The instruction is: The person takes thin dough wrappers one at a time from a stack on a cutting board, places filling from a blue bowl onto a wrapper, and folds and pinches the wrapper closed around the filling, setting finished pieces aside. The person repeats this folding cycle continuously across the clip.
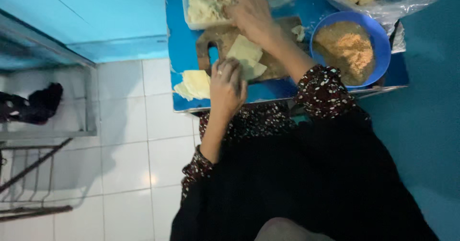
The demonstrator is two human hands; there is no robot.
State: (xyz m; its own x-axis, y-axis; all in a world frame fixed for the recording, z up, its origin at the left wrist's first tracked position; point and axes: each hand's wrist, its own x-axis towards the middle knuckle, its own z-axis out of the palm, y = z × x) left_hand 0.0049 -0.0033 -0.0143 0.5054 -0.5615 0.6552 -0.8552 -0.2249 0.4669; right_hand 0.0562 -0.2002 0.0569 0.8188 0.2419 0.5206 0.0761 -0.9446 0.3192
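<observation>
Left hand (227,86) rests knuckles-up at the near edge of the wooden cutting board (278,68), fingers curled together over the corner of a pale square wrapper sheet (246,55) lying on the board; whether the grip pinches the sheet cannot be told. Right hand (250,11) reaches across the board, fingers spread apart, fingertips in the clear tub of pale shredded filling (207,3). Stack of wrapper sheets (194,84) lies on the blue surface (179,39), just left of the left hand. Blue bowl of brown crumbs (348,47) stands right of the board. White tiled floor (129,140) below.
</observation>
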